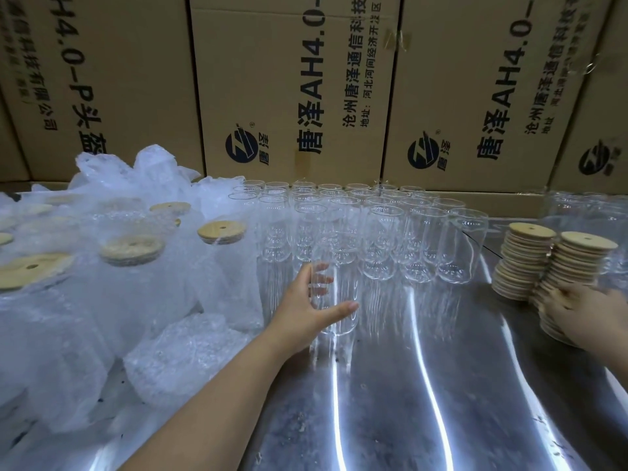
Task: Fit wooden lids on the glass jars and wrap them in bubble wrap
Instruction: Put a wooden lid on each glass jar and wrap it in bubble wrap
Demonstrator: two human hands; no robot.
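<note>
done: several wrapped jars (129, 253), lidded, left of bare jars (373, 226)
todo: most bare jars unlidded
left hand (302, 304): curled round front jar (339, 311)
right hand (581, 311): on lids (530, 263), right of bare jars; grip unclear

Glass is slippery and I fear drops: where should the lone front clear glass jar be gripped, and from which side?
Grip the upright clear glass jar round its straight middle wall, coming from its left front, as the left hand does: thumb before, fingers behind. Behind it other glass jars crowd close, so that side is free.
</note>
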